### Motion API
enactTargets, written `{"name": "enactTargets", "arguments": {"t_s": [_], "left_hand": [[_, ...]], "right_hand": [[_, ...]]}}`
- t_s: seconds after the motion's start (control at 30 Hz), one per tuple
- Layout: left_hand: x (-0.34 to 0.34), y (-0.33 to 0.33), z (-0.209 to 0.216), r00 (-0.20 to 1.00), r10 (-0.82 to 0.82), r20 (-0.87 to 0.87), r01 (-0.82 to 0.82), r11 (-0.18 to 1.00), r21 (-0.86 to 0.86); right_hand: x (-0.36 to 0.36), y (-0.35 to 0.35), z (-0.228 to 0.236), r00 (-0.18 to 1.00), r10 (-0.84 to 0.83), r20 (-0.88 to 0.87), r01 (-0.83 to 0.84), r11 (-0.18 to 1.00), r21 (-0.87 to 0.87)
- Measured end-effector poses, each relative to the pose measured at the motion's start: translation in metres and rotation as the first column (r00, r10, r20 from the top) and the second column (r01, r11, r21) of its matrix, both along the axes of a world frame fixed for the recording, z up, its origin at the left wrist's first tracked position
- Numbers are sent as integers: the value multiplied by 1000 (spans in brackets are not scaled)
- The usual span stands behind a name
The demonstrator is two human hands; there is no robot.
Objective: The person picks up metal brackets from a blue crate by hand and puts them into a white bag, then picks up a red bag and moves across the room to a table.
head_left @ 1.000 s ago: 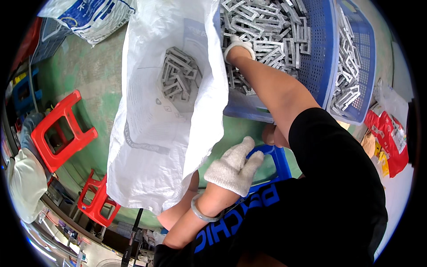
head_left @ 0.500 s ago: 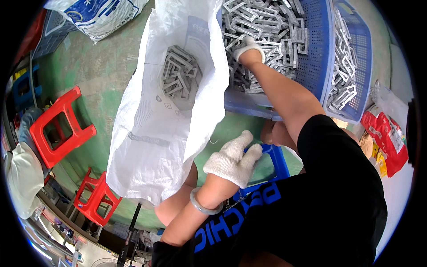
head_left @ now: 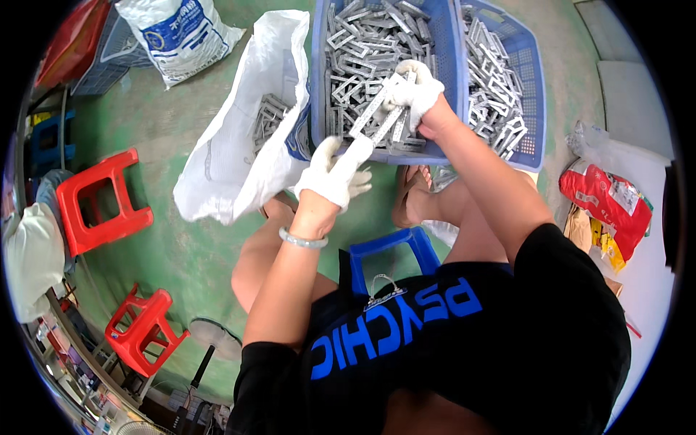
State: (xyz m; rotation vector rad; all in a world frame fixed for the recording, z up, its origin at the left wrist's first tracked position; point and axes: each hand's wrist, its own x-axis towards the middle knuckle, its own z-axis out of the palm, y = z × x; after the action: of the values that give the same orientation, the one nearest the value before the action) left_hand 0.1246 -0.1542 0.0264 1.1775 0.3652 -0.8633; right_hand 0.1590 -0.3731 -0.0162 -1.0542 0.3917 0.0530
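My gloved right hand (head_left: 415, 93) is closed on a few grey metal rectangular frames (head_left: 378, 114), held above the near side of a blue plastic basket (head_left: 448, 54). Many similar loose frames (head_left: 370, 47) fill that basket. My left hand (head_left: 333, 174), also in a white glove, is open with fingers spread, just below the lower ends of the held frames. Whether its fingertips touch them I cannot tell. Left of the basket, a white woven sack (head_left: 217, 156) gapes wide, with more metal frames (head_left: 268, 119) inside.
A second blue basket (head_left: 533, 94) of frames stands at the right. Two red stools (head_left: 69, 210) are on the left, and a blue stool (head_left: 395, 250) is between my legs. A full white-and-blue bag (head_left: 181, 43) sits at the far left, a fan (head_left: 214, 337) lower down.
My right hand has come up out of the pile holding several frames. My left hand has moved forward toward them. The view has shifted, and the sack's mouth looks narrower.
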Motion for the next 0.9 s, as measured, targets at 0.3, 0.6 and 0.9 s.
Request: {"name": "enactTargets", "arguments": {"t_s": [0.3,0.6,0.9], "left_hand": [[-84,-7,96,814,-52,578,-51,986,161],[-140,-7,118,358,73,931,-163,987,-15],[-107,25,123,850,159,501,-198,980,25]], "right_hand": [[-110,19,106,956,-21,292,19,1000,10],[-178,20,146,911,51,408,-52,999,-9],[-206,20,140,984,30,176,-87,943,322]]}}
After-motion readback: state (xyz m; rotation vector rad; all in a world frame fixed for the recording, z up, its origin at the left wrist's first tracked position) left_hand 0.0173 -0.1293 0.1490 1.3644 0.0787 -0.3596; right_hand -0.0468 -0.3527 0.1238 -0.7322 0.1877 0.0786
